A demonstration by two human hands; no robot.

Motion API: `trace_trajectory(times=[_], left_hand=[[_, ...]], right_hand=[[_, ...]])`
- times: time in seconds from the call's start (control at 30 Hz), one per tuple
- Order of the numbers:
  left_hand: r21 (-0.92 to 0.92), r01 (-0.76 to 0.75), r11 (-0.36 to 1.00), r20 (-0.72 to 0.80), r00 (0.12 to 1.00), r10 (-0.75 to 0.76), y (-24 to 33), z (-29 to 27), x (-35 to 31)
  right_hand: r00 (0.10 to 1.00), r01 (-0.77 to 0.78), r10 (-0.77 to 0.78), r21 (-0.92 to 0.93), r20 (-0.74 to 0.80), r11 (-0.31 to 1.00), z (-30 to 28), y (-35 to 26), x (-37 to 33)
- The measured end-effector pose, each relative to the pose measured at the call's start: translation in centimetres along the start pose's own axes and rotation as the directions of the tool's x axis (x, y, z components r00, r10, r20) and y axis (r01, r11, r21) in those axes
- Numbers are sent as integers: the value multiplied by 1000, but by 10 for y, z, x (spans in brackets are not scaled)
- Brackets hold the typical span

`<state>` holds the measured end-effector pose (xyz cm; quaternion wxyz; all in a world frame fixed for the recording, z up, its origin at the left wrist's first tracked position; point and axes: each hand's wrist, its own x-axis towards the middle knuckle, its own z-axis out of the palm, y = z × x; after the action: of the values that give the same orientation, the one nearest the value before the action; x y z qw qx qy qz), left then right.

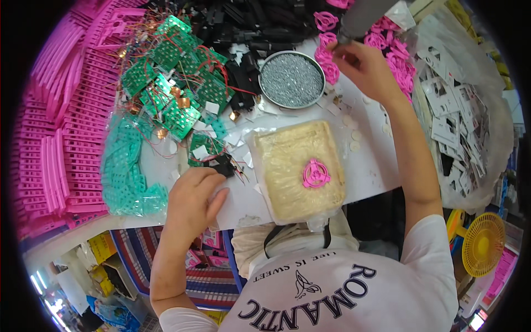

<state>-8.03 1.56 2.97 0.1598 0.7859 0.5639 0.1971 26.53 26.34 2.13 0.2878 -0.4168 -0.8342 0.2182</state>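
Observation:
My left hand rests at the table's near left, thumb apart from its loosely bent fingers. Its fingertips lie beside a small black part with thin wires. At the far right, my right hand is raised with fingers curled in, close under a blurred grey tool and next to pink plastic parts. What those fingers hold, if anything, I cannot make out. Before me lies a yellowish plastic-wrapped block, with a round pink plastic piece on top. Behind it stands a round tin of small silvery screws.
Green circuit boards with red wires are heaped left, beside teal bagged boards. Stacked pink panels fill the far left. Black parts lie at the back. Right are bagged white pieces and a yellow fan.

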Motion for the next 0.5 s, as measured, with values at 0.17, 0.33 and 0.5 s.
trace_trajectory(times=[0.17, 0.33, 0.5], left_hand=[[119, 56, 991, -176, 984, -35, -37, -15, -8], [489, 236, 840, -567, 818, 100, -46, -110, -16], [574, 694, 434, -795, 599, 94, -135, -273, -55]], right_hand=[[995, 83, -68, -221, 76, 972, 8, 53, 22], [910, 408, -415, -164, -14, 898, 18, 102, 83], [972, 196, -204, -73, -119, 978, 9, 71, 83]])
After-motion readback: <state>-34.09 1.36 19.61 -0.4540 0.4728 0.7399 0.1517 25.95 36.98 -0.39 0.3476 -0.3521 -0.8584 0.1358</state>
